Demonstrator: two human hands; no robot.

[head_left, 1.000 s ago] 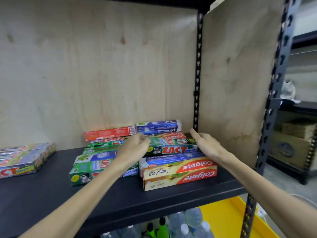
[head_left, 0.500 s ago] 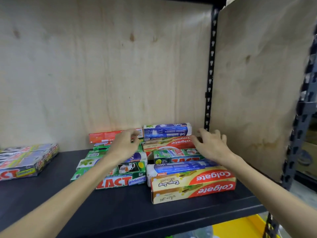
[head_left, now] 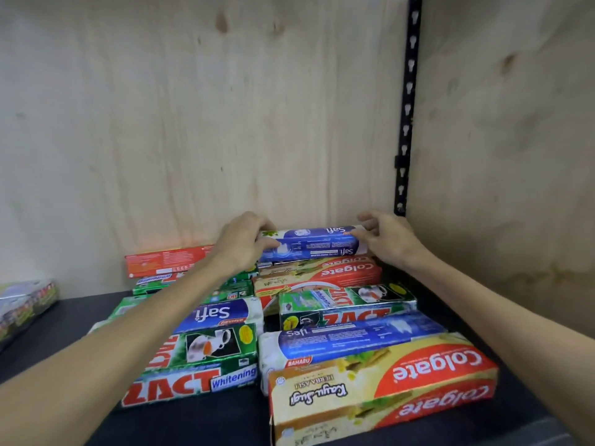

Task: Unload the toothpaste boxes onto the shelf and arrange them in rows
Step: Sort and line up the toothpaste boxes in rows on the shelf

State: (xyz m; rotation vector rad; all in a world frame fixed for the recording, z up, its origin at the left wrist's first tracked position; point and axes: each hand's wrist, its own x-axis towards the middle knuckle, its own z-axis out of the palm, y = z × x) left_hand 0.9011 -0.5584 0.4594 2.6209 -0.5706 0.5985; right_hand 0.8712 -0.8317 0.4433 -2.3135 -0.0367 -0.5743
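Observation:
Several toothpaste boxes lie in two stacked rows on the black shelf (head_left: 225, 423). A blue Safi box (head_left: 314, 243) sits on top at the back, close to the plywood wall. My left hand (head_left: 241, 243) grips its left end, fingers over the top and thumb on the front. At its right end my right hand (head_left: 386, 238) holds it with curled fingers. Below it are a red Colgate box (head_left: 322, 273), a green Zact box (head_left: 347, 304), another Safi box (head_left: 347, 339) and a large yellow Colgate box (head_left: 386, 391) at the front. The left row holds Zact (head_left: 193, 378) and Safi (head_left: 215, 315) boxes.
A red box (head_left: 164, 260) lies at the back left against the plywood wall. A wrapped bundle of boxes (head_left: 25, 304) sits at the far left of the shelf. A black slotted upright (head_left: 407, 107) and a plywood side panel (head_left: 502, 140) close off the right.
Both hands have moved from the lower boxes up to the top blue Safi box at the back and now hold its two ends. The view has come closer to the shelf.

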